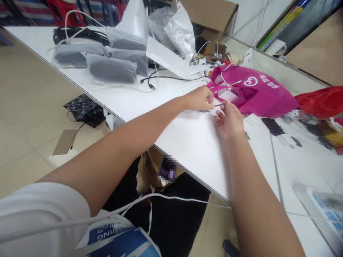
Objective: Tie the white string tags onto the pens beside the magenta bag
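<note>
A thin dark rod-like piece (219, 105) spans the short gap between my two hands, too small to name exactly. My left hand (200, 98) is closed, with its fingertips at the rod's left end. At the other end, my right hand (230, 119) pinches it between thumb and forefinger, the remaining fingers loosely curled. Just under my left hand lies a small dark flat piece (204, 111) on the white table (198, 139). A pink bag (268, 94) with white print lies right behind my hands, a small white box (227, 95) at its opening.
Grey-wrapped packages (111, 67), a coiled black cable (80, 35) and clear plastic bags (182, 32) crowd the far left. A black cable (177, 78) crosses the table behind my left hand. A red bag (321, 101) lies at right. A white cable (171, 197) hangs across my lap.
</note>
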Motion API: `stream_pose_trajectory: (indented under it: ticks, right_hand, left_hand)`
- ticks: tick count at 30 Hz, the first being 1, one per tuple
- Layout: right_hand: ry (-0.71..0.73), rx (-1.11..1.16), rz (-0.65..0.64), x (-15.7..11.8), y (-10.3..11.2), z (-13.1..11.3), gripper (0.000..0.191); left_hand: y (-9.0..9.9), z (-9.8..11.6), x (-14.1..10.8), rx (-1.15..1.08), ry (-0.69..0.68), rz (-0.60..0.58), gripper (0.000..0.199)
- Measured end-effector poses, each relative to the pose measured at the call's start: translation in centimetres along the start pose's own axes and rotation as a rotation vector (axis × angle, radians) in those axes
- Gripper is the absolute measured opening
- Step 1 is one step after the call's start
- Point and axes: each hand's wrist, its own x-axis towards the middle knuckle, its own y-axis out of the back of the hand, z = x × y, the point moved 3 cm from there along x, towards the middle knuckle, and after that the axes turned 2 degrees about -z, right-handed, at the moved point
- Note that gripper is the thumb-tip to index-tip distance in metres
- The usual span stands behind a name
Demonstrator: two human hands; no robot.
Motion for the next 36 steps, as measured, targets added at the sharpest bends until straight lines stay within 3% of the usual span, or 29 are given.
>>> stream_pose_trajectory:
  ticks: [5,11,22,30,36]
  right_hand:
    - [0.062,0.024,0.158,1.1,1.3,0.1,0.046]
    - [0.115,-0.024,0.189,1.8,2.5,0.7,0.041]
    - [0.109,-0.099,0.202,1.1,2.2,-0.2,0.028]
    - [0.134,-0.108,0.217,1.5,2.5,0.1,0.036]
    - [0.231,-0.185,0.130,1.3,1.9,0.3,0.049]
  left_hand:
    - [-0.1,-0.2,-0.2,-0.058,-0.009,-0.059,0.046]
    - [-0.8,0.3,-0.5,-0.074,-0.075,-0.129,0.054]
    - [-1.8,-0.3,0.1,0.108,-0.074,-0.203,0.046]
    - [-1.7,-0.4,0.1,0.081,-0.075,-0.205,0.041]
    - [-1.9,-0.4,0.4,0.105,-0.136,-0.197,0.045]
